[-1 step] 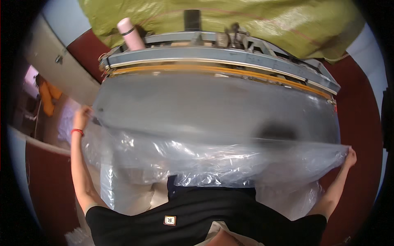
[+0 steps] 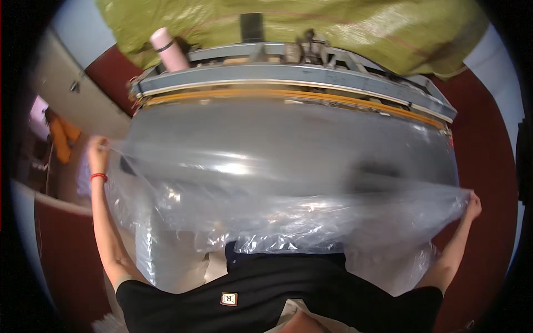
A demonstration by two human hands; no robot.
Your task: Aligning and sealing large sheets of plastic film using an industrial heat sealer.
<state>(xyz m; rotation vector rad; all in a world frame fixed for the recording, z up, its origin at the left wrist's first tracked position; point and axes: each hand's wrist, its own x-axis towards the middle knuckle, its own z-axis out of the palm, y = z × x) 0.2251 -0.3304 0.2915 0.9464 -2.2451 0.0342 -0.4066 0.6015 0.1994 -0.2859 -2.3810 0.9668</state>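
Clear plastic sheet spread wide before me, draped over grey machine table. My left hand pinches its far-left edge; right hand grips right corner, fingers closed. Beyond: pink bottle, green tarp.

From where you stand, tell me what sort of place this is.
Probably a small workshop or packing room. A long grey sealing machine with an orange bar spans the bench, both hands stretch a clear plastic sheet over it, and a bulky green bag sits behind.
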